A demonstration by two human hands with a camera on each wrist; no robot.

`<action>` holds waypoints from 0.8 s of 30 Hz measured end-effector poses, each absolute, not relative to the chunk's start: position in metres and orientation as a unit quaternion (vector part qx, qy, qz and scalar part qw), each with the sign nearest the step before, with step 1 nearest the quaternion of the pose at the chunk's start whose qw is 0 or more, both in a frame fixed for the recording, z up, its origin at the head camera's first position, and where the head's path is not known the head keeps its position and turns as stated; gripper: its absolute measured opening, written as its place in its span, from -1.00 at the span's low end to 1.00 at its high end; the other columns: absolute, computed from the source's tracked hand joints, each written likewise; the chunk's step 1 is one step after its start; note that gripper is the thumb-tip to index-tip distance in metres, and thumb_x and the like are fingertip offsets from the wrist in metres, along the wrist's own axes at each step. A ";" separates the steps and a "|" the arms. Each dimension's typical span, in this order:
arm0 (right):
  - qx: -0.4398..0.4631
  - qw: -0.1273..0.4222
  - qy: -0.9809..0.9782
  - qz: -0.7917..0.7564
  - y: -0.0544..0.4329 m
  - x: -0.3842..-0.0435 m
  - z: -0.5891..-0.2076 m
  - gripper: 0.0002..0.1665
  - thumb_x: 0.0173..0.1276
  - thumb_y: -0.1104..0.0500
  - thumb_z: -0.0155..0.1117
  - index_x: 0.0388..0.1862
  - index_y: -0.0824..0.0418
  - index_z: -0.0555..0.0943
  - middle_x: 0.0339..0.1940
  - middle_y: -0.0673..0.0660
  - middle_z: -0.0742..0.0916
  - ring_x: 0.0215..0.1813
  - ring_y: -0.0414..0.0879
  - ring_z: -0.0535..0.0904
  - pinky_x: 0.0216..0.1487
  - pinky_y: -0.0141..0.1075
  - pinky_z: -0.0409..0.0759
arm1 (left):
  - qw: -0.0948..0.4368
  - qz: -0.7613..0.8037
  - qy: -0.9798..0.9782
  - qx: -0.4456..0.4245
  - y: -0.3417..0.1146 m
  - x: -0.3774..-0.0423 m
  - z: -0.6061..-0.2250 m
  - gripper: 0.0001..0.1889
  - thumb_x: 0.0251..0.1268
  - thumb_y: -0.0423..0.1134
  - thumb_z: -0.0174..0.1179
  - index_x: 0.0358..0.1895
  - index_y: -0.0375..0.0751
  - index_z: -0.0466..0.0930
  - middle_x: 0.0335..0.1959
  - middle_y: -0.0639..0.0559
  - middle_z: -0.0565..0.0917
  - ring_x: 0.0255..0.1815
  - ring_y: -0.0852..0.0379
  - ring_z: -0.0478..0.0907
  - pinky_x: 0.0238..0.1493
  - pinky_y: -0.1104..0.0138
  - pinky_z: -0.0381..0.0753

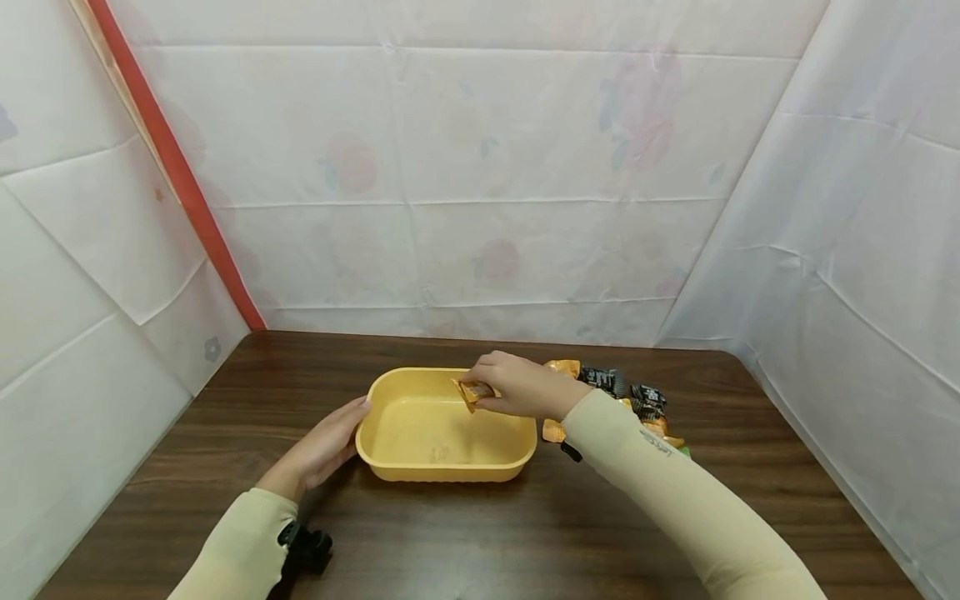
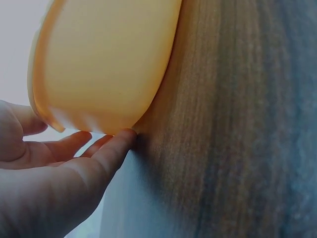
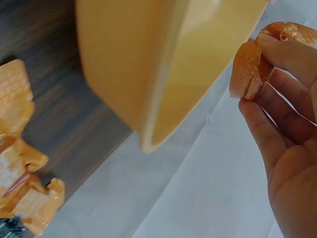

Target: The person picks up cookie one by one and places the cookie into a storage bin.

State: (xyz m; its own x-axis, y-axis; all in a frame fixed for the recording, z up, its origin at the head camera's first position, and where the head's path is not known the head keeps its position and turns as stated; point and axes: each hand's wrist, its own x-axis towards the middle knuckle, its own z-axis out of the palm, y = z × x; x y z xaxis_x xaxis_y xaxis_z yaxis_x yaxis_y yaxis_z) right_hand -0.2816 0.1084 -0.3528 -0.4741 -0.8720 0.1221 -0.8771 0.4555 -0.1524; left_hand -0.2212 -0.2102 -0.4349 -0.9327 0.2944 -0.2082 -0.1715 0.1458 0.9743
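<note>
Your right hand (image 1: 517, 385) pinches a glossy orange packet (image 1: 472, 393) over an oblong yellow plastic tub (image 1: 412, 435) your uncurled left hand (image 1: 324, 446) touches.

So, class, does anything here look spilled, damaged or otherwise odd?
One thing: a faint patchy mark inside the yellow plastic basin, breaking its otherwise plain surface. I can't tell its cause. Nothing looks spilled.
</note>
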 end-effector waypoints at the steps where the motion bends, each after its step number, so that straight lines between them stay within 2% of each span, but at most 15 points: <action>1: 0.512 0.011 -0.854 0.094 0.104 -0.283 -0.353 -0.64 0.46 0.13 0.33 0.18 0.18 0.64 -0.17 -0.03 0.63 -0.13 -0.18 0.47 -0.06 -0.35 0.51 | 0.177 0.655 0.734 0.039 -0.210 -0.221 -0.435 -0.28 0.70 0.05 -0.31 0.60 -0.39 -0.26 0.59 -0.38 -0.07 0.56 -0.22 -0.02 0.43 -0.03 0.17; 13: 0.492 -0.047 -0.867 0.061 0.051 -0.297 -0.356 -0.62 0.44 0.11 0.35 0.18 0.17 0.65 0.01 0.02 0.68 0.06 -0.17 0.55 0.05 -0.44 0.51 | 0.180 0.667 0.722 0.044 -0.208 -0.221 -0.435 -0.31 0.71 -0.01 -0.30 0.60 -0.40 -0.26 0.58 -0.40 -0.06 0.56 -0.23 -0.03 0.45 -0.08 0.10; 24: 0.501 -0.076 -0.861 0.052 0.019 -0.305 -0.377 -0.69 0.41 0.11 0.39 0.07 0.19 0.69 -0.09 -0.02 0.71 -0.10 -0.29 0.56 -0.11 -0.53 0.49 | 0.182 0.669 0.719 0.049 -0.209 -0.220 -0.436 -0.31 0.71 -0.01 -0.32 0.59 -0.41 -0.28 0.59 -0.39 -0.10 0.56 -0.19 -0.07 0.46 -0.05 0.09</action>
State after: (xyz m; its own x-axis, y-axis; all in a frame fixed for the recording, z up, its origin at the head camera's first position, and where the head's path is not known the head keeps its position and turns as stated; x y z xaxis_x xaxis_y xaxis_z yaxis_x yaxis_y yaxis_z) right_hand -0.3051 0.0187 -0.3770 -0.4874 -0.8697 -0.0775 -0.8539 0.4933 -0.1659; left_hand -0.2204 -0.2090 -0.4360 -0.9291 0.3139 -0.1955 -0.1729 0.0988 0.9800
